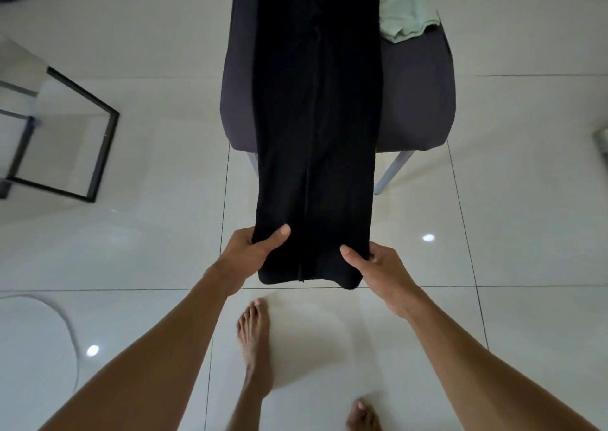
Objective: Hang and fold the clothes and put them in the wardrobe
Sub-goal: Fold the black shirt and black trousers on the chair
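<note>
Standing on the white tiled floor (138,249), a person works on the folding step of the task. A dark grey chair (418,101) carries the clothes. The black trousers (316,117) lie long over the middle of its seat, legs together, and their lower end hangs past the front edge of the seat, in the air above the floor. A pale green garment (406,5) lies crumpled near the far right side of the seat, just beside the trousers, and it looks not yet folded.

The left hand (253,249) pinches the left corner of the trouser hem, thumb on top and fingers below the cloth. The right hand (378,266) pinches the right corner in the same way. So the hem is stretched between the two hands, and the rest of the trousers runs away from them over the chair.

I judge that the next move is to carry the hem forward over the seat toward the waist end, which is out of view at the top. This needs both hands moving evenly, so that the legs stay aligned and the cloth does not slide off the front edge.
</note>
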Tool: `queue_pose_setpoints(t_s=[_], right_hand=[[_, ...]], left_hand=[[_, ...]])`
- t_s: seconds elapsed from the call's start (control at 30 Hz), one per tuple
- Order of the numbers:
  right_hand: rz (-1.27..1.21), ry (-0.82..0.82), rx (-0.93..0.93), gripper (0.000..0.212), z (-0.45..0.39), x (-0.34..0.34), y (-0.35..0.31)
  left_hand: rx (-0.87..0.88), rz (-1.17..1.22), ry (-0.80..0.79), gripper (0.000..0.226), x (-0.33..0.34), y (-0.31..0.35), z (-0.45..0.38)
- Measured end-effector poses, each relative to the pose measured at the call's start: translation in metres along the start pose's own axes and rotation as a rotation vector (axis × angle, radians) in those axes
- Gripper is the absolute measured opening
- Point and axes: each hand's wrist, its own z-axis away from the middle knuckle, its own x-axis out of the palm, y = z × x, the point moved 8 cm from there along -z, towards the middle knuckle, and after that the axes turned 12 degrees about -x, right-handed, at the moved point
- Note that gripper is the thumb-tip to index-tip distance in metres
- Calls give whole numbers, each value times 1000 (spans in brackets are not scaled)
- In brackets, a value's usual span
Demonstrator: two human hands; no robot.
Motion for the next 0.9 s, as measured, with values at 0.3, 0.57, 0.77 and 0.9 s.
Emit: queue_pose_setpoints(t_s=[0.3,0.57,0.77,0.9], right_hand=[[-102,75,-21,29,77,-22,-63],[-191,72,-88,18,105,-46,-181],[-253,-196,-115,57,79,-53,-278],[238,-131,-268,53,30,-66,-328]], left_hand=[[-99,23,46,43,-3,4,81],[-41,168,193,23,-17,97,171],[74,80,-90,48,-19,199,212],[139,-382,147,55,-42,260,191]])
